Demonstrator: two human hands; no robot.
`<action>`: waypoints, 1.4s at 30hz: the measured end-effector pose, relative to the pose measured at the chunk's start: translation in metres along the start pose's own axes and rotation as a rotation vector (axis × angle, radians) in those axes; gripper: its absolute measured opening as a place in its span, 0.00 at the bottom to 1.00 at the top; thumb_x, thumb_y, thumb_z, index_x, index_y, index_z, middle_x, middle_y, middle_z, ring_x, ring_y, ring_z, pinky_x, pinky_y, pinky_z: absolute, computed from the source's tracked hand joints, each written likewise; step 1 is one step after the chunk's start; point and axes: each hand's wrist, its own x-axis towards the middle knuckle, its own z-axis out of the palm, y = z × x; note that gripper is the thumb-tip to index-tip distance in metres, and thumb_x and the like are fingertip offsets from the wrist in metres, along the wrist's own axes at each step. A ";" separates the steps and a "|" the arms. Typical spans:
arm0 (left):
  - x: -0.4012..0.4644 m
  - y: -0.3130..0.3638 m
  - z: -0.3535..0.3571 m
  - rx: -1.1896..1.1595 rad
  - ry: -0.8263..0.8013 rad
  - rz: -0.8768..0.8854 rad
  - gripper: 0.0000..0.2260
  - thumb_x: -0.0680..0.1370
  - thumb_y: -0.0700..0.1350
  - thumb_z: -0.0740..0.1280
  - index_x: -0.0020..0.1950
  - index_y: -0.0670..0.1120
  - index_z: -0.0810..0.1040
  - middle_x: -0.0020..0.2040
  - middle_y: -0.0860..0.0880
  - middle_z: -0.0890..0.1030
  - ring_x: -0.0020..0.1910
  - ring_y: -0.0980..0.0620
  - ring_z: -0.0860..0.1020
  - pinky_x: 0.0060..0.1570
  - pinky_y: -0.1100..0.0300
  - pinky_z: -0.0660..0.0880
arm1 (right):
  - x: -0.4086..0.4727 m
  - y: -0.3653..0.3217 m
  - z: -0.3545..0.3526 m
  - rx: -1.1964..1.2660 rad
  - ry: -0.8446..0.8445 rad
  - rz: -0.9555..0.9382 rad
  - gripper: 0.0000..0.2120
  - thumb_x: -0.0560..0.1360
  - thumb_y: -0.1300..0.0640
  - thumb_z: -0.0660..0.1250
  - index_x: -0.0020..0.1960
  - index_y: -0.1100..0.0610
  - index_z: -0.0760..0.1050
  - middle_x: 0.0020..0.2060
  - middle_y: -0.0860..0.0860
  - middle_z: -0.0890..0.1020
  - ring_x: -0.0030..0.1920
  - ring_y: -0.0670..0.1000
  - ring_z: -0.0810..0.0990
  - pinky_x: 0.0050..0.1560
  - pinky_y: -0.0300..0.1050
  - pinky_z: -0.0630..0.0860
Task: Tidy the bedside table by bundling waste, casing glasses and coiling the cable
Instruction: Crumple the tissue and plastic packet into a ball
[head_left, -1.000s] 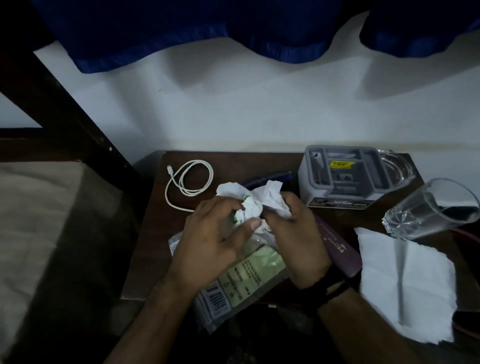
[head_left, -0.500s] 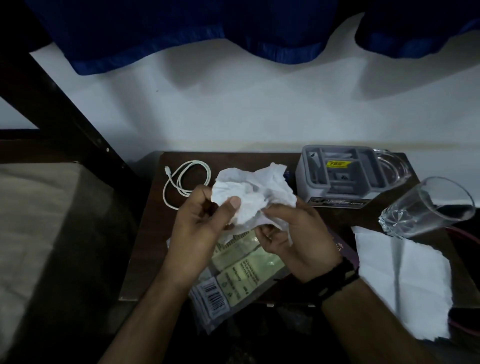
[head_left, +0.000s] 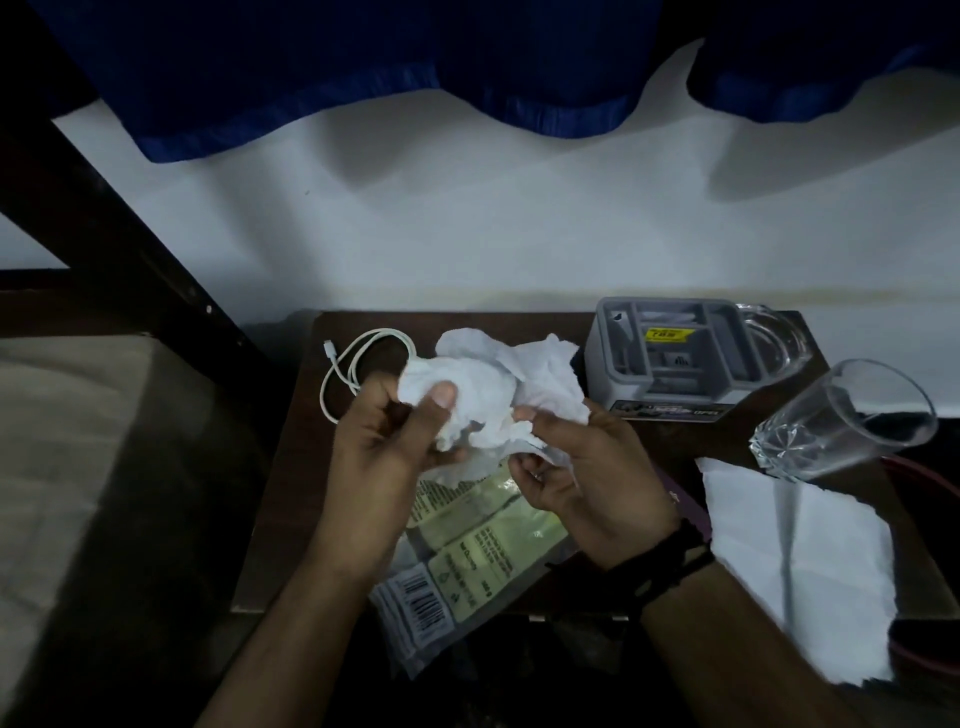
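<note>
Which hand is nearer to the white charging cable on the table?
Left. The left hand sits just right of the white charging cable, its knuckles almost at the loop. The right hand is farther right, beyond the crumpled tissue both hands hold.

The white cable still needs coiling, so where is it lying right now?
In the head view, the white cable lies in a loose loop at the table's far left corner, just beyond the left hand.
</note>
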 end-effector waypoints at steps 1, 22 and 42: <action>0.002 0.002 -0.001 -0.044 0.069 -0.049 0.04 0.78 0.47 0.70 0.47 0.49 0.77 0.51 0.41 0.85 0.45 0.41 0.86 0.33 0.54 0.79 | 0.001 0.000 -0.001 0.029 0.020 0.007 0.05 0.77 0.65 0.69 0.52 0.60 0.82 0.40 0.54 0.84 0.29 0.49 0.78 0.47 0.48 0.76; 0.001 -0.006 0.002 0.243 0.111 0.304 0.07 0.81 0.43 0.67 0.49 0.54 0.71 0.40 0.56 0.81 0.37 0.58 0.80 0.35 0.59 0.78 | -0.003 0.017 0.012 -0.132 -0.057 -0.064 0.09 0.81 0.55 0.68 0.60 0.52 0.81 0.49 0.54 0.88 0.40 0.51 0.85 0.36 0.43 0.77; 0.003 0.005 0.001 0.003 0.007 -0.174 0.06 0.81 0.48 0.68 0.52 0.46 0.78 0.44 0.48 0.84 0.38 0.52 0.85 0.33 0.63 0.78 | 0.003 0.016 0.007 -0.116 -0.096 -0.031 0.11 0.77 0.57 0.73 0.59 0.54 0.82 0.51 0.55 0.88 0.43 0.54 0.85 0.46 0.48 0.78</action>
